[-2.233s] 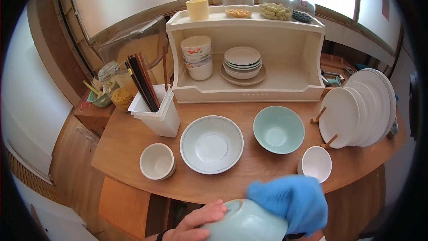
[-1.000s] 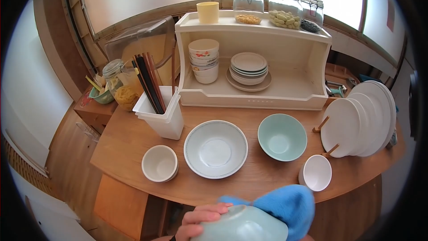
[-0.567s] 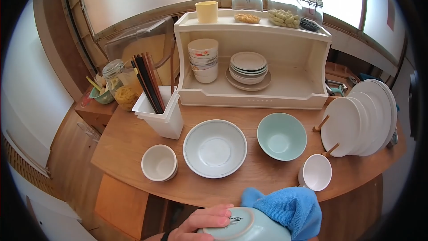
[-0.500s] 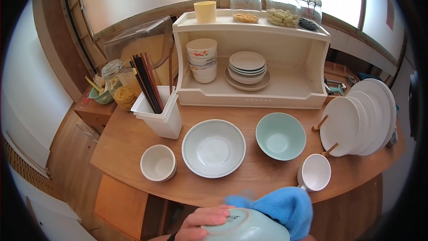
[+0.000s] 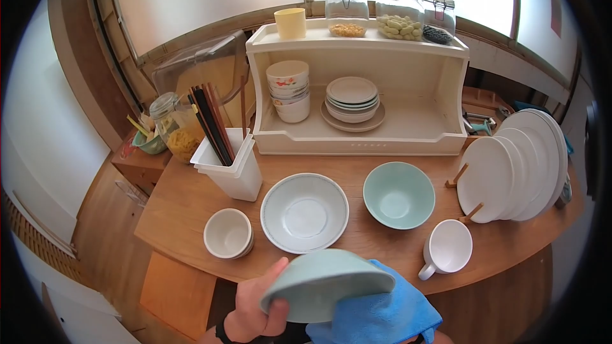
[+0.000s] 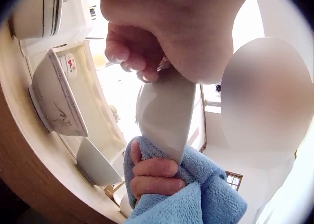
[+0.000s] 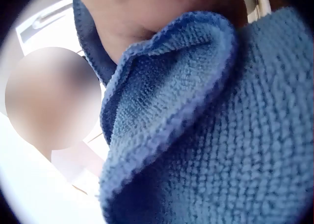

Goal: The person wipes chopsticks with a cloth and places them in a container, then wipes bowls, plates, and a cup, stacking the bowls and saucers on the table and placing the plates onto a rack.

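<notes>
A pale blue-green bowl (image 5: 306,283) is held up tilted in front of the table's near edge. My left hand (image 5: 255,306) grips its left side, with the thumb on the inner face and the fingers behind. My right hand (image 6: 156,177) pinches the opposite rim through a blue cloth (image 5: 386,309). In the head view that cloth covers most of the right hand and reaches into the bowl. Folds of terry fabric fill much of the right wrist view. On the table behind stand a wide white bowl (image 5: 305,213) and a mint bowl (image 5: 399,195).
A white mug (image 5: 448,247) stands at the right, near upright plates (image 5: 488,178) in a wooden rack. Stacked cups (image 5: 228,234) and a white chopstick holder (image 5: 233,175) stand left. Behind is a cream shelf (image 5: 408,89) with bowls and plates, glass jars (image 5: 400,16) on top.
The bowl has turned from showing its underside to showing its inside, and rises higher in the head view. The cloth has moved from its outer side onto the inside and rim.
</notes>
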The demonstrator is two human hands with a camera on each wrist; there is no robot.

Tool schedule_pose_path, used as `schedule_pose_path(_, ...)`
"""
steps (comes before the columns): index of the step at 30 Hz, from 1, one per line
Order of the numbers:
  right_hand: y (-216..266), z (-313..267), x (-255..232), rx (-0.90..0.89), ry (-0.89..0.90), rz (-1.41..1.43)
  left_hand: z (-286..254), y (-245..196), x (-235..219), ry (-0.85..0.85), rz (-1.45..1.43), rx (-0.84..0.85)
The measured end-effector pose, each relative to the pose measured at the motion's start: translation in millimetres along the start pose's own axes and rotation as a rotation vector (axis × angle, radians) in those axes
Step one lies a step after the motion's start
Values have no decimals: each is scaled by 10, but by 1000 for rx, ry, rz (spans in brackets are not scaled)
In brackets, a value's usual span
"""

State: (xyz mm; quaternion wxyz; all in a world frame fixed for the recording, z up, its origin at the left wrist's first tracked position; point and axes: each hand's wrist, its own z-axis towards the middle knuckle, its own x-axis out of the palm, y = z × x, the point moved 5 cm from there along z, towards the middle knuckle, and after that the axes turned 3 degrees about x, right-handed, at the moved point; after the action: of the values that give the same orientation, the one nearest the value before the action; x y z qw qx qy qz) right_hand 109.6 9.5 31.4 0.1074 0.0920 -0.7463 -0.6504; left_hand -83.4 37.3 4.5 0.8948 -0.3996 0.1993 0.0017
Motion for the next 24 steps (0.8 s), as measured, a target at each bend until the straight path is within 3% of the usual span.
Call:
schedule_pose_path(2,33,-10,27,39,33,70,90,9,-104,37,216,-28)
schedule_pose_path(3,49,-23,42,60,52,98,245,-47,-148,-48,305,27)
schedule_pose_path(6,66,-55,71,117,84,167,554,78,-291,-3,159,-322)
schedule_pose_path(10,78,-119,69,185,111,242,847,444,-415,4,59,-371)
schedule_pose_path(12,83,-160,39,217,113,266,938,626,-426,132,33,-545)
schedule_pose_path(14,76,-199,3,243,108,285,1030,654,-421,193,105,-576)
schedule_pose_path(16,65,-224,-31,262,107,303,1017,715,-373,270,126,-780)
schedule_pose_path(24,31,-281,-142,259,49,355,1043,952,-301,323,194,-859)
